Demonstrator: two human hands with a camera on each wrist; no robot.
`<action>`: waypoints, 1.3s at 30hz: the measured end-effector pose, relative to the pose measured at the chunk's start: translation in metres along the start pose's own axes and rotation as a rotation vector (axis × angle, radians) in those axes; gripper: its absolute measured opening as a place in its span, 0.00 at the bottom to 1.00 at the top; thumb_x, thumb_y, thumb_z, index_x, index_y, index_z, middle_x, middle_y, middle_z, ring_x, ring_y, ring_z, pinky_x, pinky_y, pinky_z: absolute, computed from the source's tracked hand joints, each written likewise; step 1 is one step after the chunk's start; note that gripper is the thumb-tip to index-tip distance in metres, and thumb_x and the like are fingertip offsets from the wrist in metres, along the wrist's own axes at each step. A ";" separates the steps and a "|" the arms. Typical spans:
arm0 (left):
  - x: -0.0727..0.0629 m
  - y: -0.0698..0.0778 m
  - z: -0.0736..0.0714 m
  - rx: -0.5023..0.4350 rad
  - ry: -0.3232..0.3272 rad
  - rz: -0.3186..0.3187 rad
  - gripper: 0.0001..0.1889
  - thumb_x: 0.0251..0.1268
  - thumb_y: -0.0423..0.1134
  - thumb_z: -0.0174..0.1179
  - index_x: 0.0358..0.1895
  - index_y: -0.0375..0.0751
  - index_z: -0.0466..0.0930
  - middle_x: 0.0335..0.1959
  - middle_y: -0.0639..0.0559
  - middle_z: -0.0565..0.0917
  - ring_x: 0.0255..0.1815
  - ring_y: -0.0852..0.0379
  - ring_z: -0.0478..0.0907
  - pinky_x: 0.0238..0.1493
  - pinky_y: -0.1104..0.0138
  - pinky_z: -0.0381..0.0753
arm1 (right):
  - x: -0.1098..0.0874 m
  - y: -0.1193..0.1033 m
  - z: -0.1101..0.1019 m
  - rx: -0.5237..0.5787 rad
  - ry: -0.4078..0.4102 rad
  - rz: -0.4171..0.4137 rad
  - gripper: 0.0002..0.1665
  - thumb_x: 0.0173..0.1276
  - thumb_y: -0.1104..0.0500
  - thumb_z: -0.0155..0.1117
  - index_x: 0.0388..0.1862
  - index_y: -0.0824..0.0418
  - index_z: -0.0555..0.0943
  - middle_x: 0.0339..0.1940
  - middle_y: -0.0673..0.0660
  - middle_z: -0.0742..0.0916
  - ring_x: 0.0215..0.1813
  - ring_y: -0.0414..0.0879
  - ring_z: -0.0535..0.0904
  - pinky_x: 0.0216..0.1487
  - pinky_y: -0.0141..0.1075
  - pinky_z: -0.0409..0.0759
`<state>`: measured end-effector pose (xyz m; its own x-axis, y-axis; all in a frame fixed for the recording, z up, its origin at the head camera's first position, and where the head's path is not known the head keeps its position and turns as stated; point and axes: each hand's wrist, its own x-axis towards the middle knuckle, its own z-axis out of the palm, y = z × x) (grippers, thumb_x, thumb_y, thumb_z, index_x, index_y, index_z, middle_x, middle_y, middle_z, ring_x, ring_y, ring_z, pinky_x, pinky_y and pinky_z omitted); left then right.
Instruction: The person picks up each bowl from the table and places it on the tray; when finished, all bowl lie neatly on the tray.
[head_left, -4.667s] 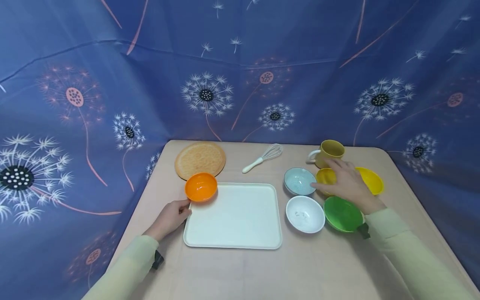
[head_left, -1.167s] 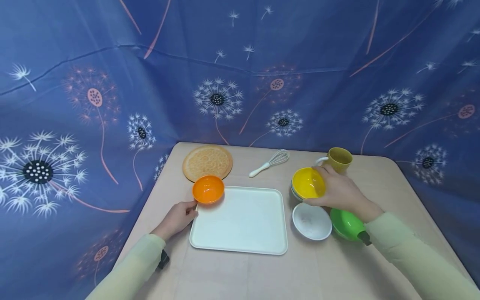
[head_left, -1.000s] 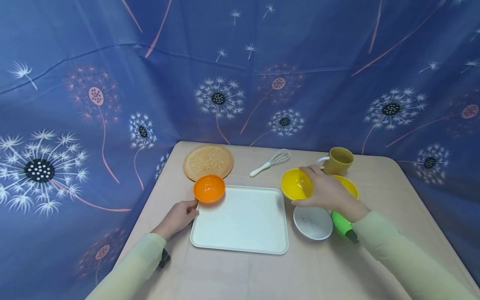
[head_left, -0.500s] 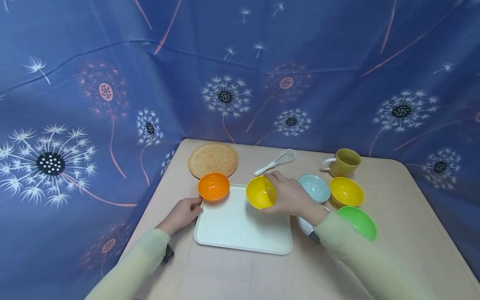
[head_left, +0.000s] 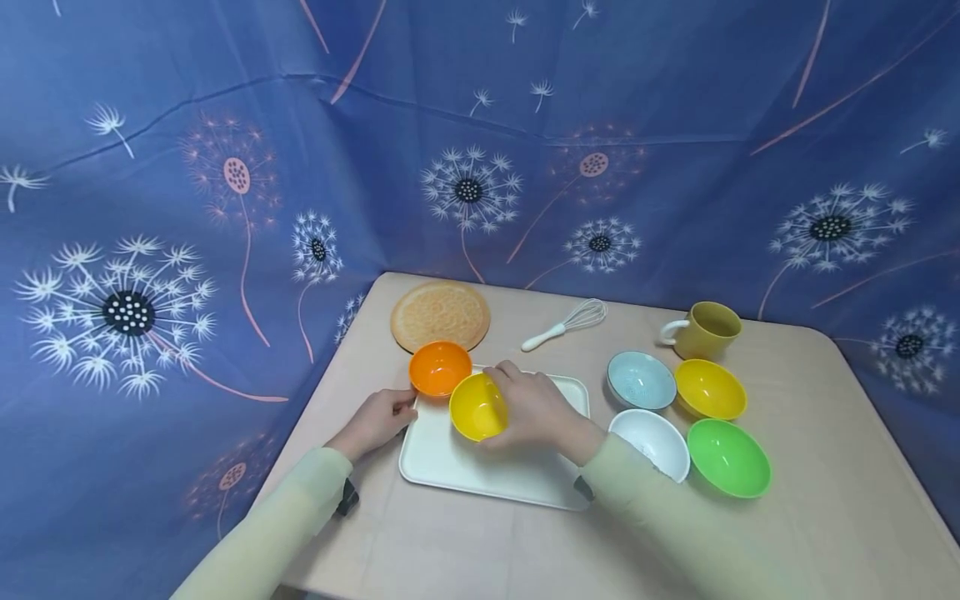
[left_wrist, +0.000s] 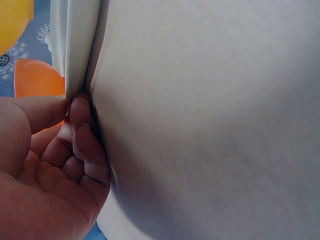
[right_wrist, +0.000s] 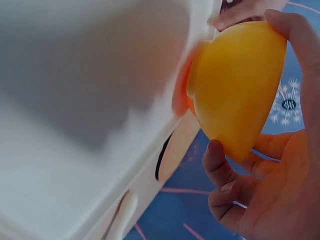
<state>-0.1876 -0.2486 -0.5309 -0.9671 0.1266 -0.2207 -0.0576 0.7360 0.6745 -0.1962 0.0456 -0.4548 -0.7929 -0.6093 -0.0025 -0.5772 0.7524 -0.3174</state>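
My right hand (head_left: 536, 412) grips a yellow bowl (head_left: 476, 408) by its rim, thumb on one side and fingers on the other. In the right wrist view the bowl (right_wrist: 240, 85) hangs tilted above the white tray (right_wrist: 60, 165), its shadow falling on the tray. An orange bowl (head_left: 440, 369) sits on the tray's far left corner, just beyond the yellow one. At the tray's left edge my left hand (head_left: 377, 422) pinches the rim. The left wrist view shows that hand (left_wrist: 65, 155) with thumb and curled fingers at the tray edge (left_wrist: 80, 45).
Right of the tray stand a pale blue bowl (head_left: 641, 381), a white bowl (head_left: 656, 442), another yellow bowl (head_left: 711, 390) and a green bowl (head_left: 729, 458). Behind them is a mustard mug (head_left: 708, 331). A whisk (head_left: 570, 323) and a round flatbread-like disc (head_left: 440, 317) lie at the back.
My right hand has taken the yellow bowl from the group at the right and carried it left over the tray, close to the orange bowl. The left hand stays at the tray edge.
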 end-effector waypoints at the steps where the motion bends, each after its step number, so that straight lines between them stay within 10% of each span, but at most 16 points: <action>1: 0.000 0.000 0.000 0.000 0.000 -0.002 0.26 0.74 0.38 0.64 0.73 0.40 0.76 0.22 0.55 0.72 0.24 0.57 0.70 0.27 0.67 0.67 | 0.001 -0.003 0.003 0.008 -0.007 -0.002 0.65 0.44 0.27 0.81 0.75 0.59 0.71 0.62 0.53 0.78 0.51 0.47 0.78 0.53 0.49 0.76; 39: 0.000 -0.003 -0.007 -0.098 -0.061 -0.009 0.24 0.75 0.36 0.64 0.71 0.38 0.78 0.28 0.50 0.77 0.28 0.53 0.73 0.30 0.67 0.70 | 0.012 -0.070 0.060 0.040 -0.089 -0.139 0.73 0.43 0.22 0.79 0.81 0.57 0.64 0.71 0.50 0.74 0.57 0.46 0.77 0.57 0.51 0.74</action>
<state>-0.1891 -0.2556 -0.5278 -0.9497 0.1626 -0.2677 -0.0932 0.6693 0.7371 -0.1538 -0.0291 -0.4895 -0.6844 -0.7281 -0.0397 -0.6704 0.6497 -0.3583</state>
